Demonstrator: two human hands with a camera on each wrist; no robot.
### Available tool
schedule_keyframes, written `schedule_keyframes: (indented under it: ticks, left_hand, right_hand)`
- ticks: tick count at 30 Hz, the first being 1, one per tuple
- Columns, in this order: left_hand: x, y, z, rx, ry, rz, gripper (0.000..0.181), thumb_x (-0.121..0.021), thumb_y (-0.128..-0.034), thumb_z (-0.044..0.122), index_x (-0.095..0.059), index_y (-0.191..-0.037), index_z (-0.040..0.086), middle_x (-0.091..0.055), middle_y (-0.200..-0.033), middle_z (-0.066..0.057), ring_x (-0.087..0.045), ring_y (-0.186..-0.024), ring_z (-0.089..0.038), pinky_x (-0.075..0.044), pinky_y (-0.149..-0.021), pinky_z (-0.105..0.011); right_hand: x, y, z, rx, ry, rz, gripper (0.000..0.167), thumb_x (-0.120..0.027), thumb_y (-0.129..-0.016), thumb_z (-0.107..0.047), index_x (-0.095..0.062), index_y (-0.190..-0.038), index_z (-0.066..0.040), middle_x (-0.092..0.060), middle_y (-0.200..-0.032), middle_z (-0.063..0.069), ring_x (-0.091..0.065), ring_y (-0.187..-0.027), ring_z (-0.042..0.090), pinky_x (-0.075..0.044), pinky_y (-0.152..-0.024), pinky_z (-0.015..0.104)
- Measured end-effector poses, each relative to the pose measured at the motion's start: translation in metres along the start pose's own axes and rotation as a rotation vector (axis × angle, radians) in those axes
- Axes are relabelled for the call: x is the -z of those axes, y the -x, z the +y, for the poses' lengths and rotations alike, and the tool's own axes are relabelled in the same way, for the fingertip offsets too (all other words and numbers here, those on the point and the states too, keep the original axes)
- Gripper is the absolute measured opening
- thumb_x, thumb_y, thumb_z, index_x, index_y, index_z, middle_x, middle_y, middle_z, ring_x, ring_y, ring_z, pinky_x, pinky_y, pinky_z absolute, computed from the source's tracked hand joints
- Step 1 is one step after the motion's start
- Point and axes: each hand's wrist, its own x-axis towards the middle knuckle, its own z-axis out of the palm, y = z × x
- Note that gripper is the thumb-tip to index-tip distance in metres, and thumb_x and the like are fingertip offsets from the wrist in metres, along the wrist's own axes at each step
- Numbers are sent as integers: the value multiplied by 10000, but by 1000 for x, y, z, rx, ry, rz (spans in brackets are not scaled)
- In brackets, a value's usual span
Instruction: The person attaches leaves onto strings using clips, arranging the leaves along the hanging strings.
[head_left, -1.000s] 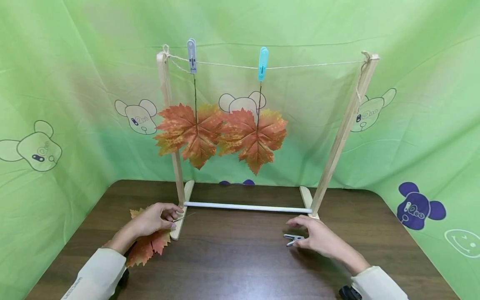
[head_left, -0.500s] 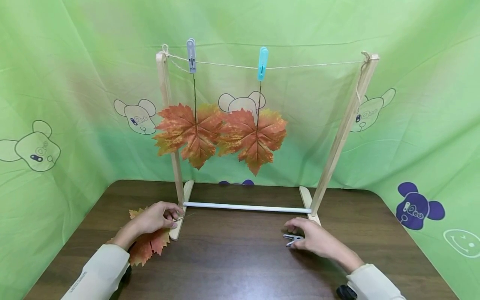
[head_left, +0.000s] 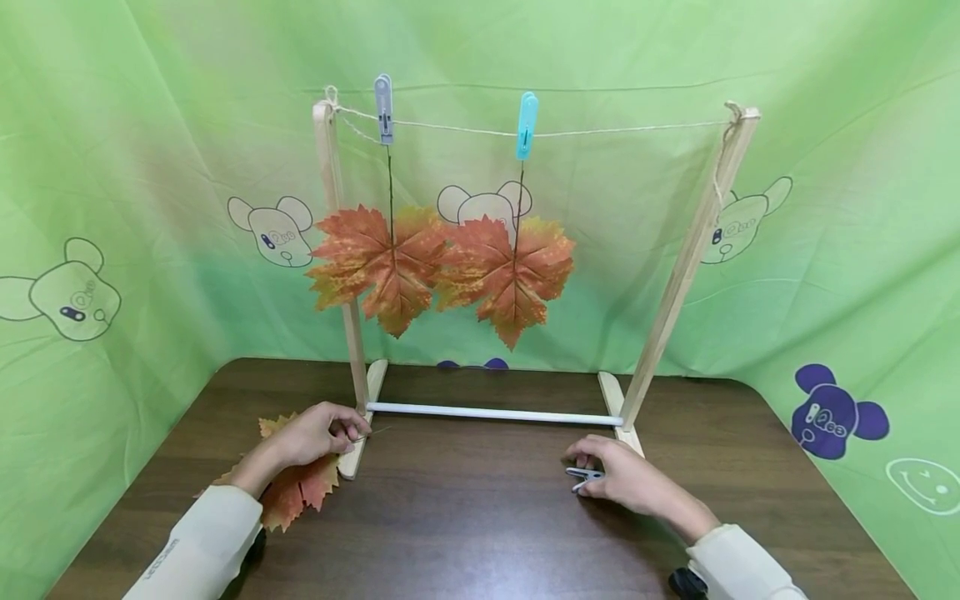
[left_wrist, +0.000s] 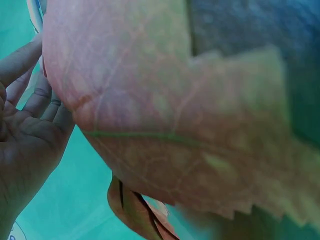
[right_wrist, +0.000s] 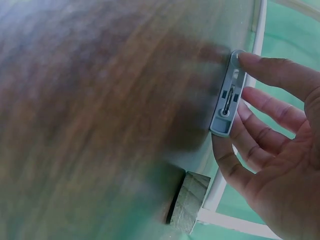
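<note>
My left hand (head_left: 318,435) pinches the thin stem of an orange artificial maple leaf (head_left: 294,497) at the left of the table. That leaf lies partly under the hand and forearm, and its surface (left_wrist: 150,90) fills much of the left wrist view. Over the table on the right, my right hand (head_left: 622,475) holds a grey clothespin (head_left: 585,475) between thumb and fingers. The right wrist view shows this clothespin (right_wrist: 229,100) side-on, with its spring visible. Two more maple leaves, one left (head_left: 390,271) and one right (head_left: 510,275), hang by their stems from clothespins on a string.
A wooden frame with a left post (head_left: 330,167) and right post (head_left: 686,267) carries the string (head_left: 615,132). A grey clothespin (head_left: 384,108) and a blue clothespin (head_left: 527,125) grip it. A white rod (head_left: 495,413) joins the feet on the brown table (head_left: 465,517).
My right hand has shifted slightly to the left with the clothespin. My left hand has barely moved, still pinching the leaf's stem. The hanging leaves look the same.
</note>
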Motion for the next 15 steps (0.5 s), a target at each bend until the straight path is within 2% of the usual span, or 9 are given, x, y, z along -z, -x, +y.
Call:
schedule_keyframes:
  ticks: [4, 15]
  left_hand:
    - [0, 0, 0, 5, 11, -3, 272, -582, -914, -159, -719, -1133, -71, -631, -946, -95, -536, -839, -151, -446, -664, -190]
    - [2, -2, 0, -3, -2, -11, 248, -607, -910, -155, -729, -1106, -66, -646, -930, -94, -547, -838, -148, -451, -665, -188]
  right_hand:
    - [0, -2, 0, 4, 30, 7, 376, -865, -735, -17, -734, -1088, -19, -624, -886, -51, -547, -819, 27, -512, -714, 256]
    - [-2, -4, -2, 37, 108, -12, 317, -882, -727, -35, -733, -1006, -55, -595, -846, -59, -517, -773, 28, -461, -668, 236]
